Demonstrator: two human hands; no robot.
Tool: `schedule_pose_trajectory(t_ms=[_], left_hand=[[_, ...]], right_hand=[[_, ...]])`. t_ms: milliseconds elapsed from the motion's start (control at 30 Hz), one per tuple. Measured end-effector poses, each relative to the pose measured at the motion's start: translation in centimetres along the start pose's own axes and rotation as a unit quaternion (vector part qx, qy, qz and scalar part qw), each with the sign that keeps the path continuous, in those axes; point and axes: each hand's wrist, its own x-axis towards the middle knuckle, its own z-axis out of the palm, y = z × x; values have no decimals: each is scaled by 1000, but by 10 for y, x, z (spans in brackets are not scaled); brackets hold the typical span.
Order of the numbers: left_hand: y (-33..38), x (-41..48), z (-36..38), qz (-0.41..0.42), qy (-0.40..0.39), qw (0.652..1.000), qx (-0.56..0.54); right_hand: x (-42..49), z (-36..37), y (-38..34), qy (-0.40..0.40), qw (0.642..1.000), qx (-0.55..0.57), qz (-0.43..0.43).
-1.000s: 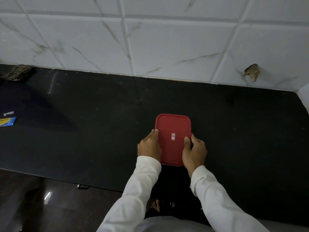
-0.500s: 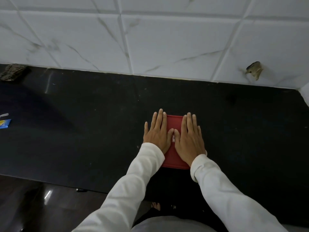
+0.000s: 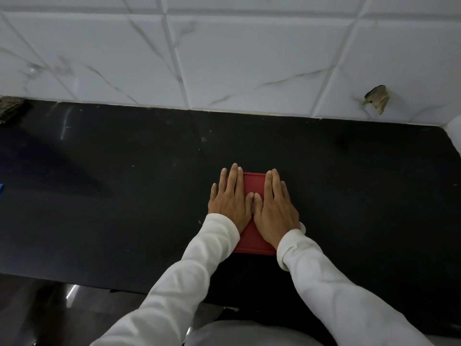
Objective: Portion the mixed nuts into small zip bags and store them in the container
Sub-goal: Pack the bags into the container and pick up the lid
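Red-lidded container (image 3: pixel 253 186) on black counter (image 3: pixel 124 196), under both palms, left hand (image 3: pixel 230 199) flat and spread on lid's left half, right hand (image 3: pixel 275 208) flat alongside, thumbs touching, gripping nothing, white sleeves (image 3: pixel 199 258).

Black counter (image 3: pixel 124 196), red-lidded container (image 3: pixel 253 182), dark cloth (image 3: pixel 10 108)

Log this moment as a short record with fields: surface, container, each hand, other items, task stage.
surface: black stone countertop against a white marble-look tiled wall
container: red rectangular plastic lid on the container, mostly covered by the hands
left hand: flat, palm down on the lid, fingers straight
right hand: flat, palm down on the lid, thumb tips meeting
other items: dark cloth far left
task stage: lid apparently being pressed shut; no nuts or bags visible
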Motion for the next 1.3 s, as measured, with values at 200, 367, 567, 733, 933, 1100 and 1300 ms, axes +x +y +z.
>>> schedule_pose_trajectory(t_ms=[200, 367, 567, 733, 933, 1100, 1300], left_hand=[[0, -7, -5, 3, 7, 1000, 22], [0, -45, 4, -12, 0, 1000, -13], [-5, -41, 13, 4, 27, 997, -73], [-12, -38, 26, 25, 45, 996, -68], [-6, -38, 11, 2, -3, 1000, 2], [-7, -17, -7, 0, -11, 998, 63], [-8, -12, -1, 6, -9, 1000, -1]], right_hand=[[-2, -1, 1, 11, 997, -74, -7], [-36, 3, -7, 8, 998, -50, -25], [-40, 13, -4, 21, 997, -68, -32], [-40, 16, -5, 28, 996, -82, -35], [-40, 14, -6, 15, 995, -95, -26], [-32, 7, 1, 22, 996, -80, -30], [-29, 9, 4, 20, 998, -51, -32]])
